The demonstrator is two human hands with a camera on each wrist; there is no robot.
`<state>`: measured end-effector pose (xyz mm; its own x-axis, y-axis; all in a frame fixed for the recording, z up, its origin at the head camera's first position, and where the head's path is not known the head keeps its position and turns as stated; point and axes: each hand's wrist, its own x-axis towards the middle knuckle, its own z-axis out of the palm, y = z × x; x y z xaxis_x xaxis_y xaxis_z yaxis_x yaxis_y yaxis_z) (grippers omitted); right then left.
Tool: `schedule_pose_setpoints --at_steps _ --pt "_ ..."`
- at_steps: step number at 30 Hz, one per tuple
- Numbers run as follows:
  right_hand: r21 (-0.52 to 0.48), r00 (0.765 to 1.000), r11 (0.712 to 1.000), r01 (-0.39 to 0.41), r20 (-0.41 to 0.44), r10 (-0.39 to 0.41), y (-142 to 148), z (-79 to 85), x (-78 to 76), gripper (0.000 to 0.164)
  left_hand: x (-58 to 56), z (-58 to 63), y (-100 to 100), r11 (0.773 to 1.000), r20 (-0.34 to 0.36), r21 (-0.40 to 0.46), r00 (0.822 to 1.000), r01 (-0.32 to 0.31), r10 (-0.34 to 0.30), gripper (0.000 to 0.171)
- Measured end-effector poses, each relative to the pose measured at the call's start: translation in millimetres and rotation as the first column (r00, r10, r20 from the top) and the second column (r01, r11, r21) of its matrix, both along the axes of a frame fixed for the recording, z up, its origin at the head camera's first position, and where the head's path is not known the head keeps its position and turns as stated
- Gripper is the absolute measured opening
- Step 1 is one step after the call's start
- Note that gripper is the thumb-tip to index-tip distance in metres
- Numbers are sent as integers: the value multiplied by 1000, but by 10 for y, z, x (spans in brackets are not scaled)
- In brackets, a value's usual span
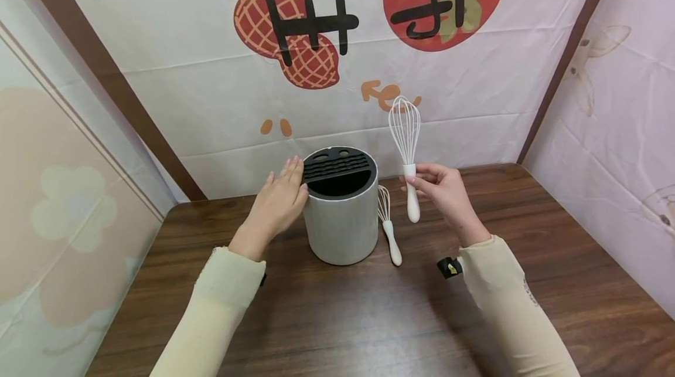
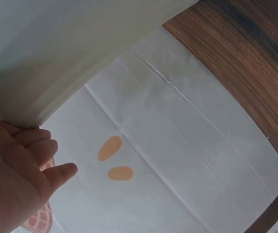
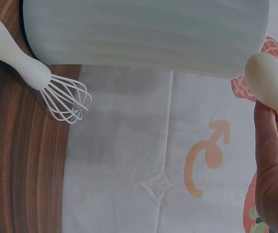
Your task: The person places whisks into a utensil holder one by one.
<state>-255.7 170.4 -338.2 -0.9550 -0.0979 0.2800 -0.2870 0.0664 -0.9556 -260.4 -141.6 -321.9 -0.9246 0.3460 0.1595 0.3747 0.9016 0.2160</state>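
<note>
A white whisk (image 1: 413, 195) stands upright in the air, wires up, its handle pinched between the thumb and fingers of my right hand (image 1: 440, 189). In the right wrist view the handle's rounded end (image 3: 268, 77) shows above the fingers. My left hand (image 1: 279, 201) rests with fairly straight fingers against the upper left side of a round white utensil holder (image 1: 341, 230). The holder's black top (image 1: 337, 169) has slots, small holes and one wide half-round opening. A second, smaller white whisk (image 1: 391, 242) lies on the table just right of the holder; its wires also show in the right wrist view.
The dark wooden table (image 1: 343, 318) ends at the back against a white printed cloth (image 1: 211, 89). Further cloth walls stand on the left and right. A small black tag (image 1: 449, 267) hangs at the right cuff.
</note>
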Motion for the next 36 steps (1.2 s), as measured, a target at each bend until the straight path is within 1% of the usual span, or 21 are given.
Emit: schedule_pose_setpoints --at_steps 9,22,29,36 --pt "-29 1000 999 -23 -9 23 -33 45 9 32 -11 -8 4 1000 -16 -1 1000 -2 2 57" --pt "-39 1000 999 -18 -3 17 -82 83 0 34 -12 -3 5 1000 -9 -9 1000 -1 1 57" --pt "-26 999 999 -32 -32 31 -150 104 13 31 -24 -13 4 1000 -14 -9 1000 4 -4 57" --pt "-3 999 1000 -28 -27 28 -197 128 14 32 -28 -19 -2 1000 -19 3 1000 3 -3 57"
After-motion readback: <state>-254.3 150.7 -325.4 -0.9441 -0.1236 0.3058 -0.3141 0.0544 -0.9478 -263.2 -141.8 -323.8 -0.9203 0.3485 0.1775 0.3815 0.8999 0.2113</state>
